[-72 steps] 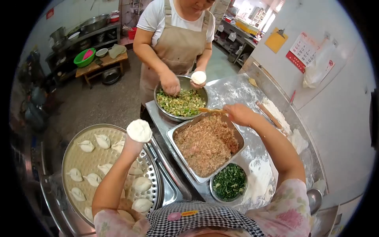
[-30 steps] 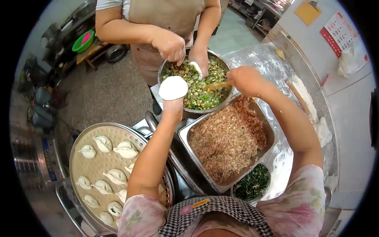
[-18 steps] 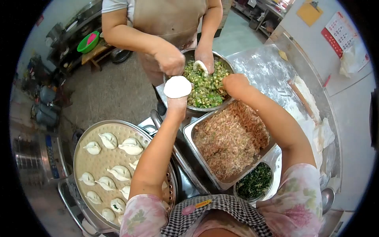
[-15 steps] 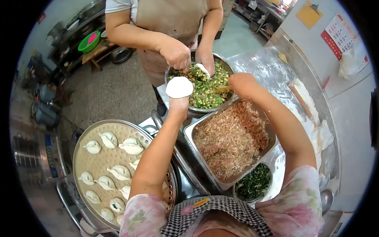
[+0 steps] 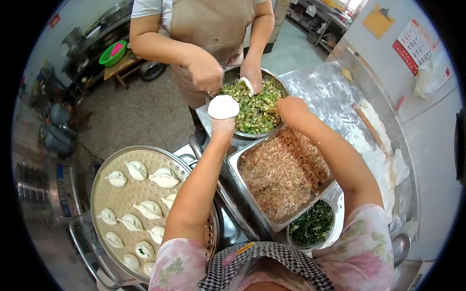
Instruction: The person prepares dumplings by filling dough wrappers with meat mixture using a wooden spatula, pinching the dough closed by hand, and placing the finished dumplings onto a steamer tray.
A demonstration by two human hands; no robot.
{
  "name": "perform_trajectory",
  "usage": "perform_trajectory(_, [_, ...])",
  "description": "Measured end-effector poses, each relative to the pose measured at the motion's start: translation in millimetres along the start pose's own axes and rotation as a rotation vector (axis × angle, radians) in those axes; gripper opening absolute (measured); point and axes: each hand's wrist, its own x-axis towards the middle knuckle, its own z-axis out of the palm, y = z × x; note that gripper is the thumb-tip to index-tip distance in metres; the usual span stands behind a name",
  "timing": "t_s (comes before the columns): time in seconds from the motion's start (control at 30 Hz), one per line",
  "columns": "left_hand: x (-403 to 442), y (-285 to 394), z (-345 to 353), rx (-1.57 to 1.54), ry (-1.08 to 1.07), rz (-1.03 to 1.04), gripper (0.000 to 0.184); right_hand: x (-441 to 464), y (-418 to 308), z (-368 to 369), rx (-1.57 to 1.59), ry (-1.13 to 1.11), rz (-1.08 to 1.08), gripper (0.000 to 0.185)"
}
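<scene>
A round white dough wrapper (image 5: 224,107) rests across my left hand (image 5: 223,126), and my fingers are hidden under it. My right hand (image 5: 292,111) is closed around a flat wooden spatula (image 5: 273,110), whose tip is in the chopped green vegetable filling (image 5: 257,119). That filling lies in a round metal bowl (image 5: 284,85) in front of me. Just below my right hand stands a rectangular metal tray (image 5: 234,167) of minced meat filling (image 5: 279,169).
Several shaped dumplings (image 5: 148,209) lie on a round perforated steamer tray (image 5: 114,157) at my left. A small bowl of dark chopped greens (image 5: 310,224) sits near my body. Opposite me, a co-worker (image 5: 208,29) works over the same bowl. A rolling pin (image 5: 369,123) lies on the floured table (image 5: 318,87).
My right hand has shifted slightly left and down with the spatula, which shows less. The wrapper on my left hand is nearly in place. The co-worker's hand on the left has moved left.
</scene>
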Motion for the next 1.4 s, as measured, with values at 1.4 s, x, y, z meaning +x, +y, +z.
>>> perform_trajectory(1.4, [26, -11, 63, 1.244, -0.428, 0.012, 0.033, -11, 2, 68, 0.694, 0.177, -0.047, 0.015])
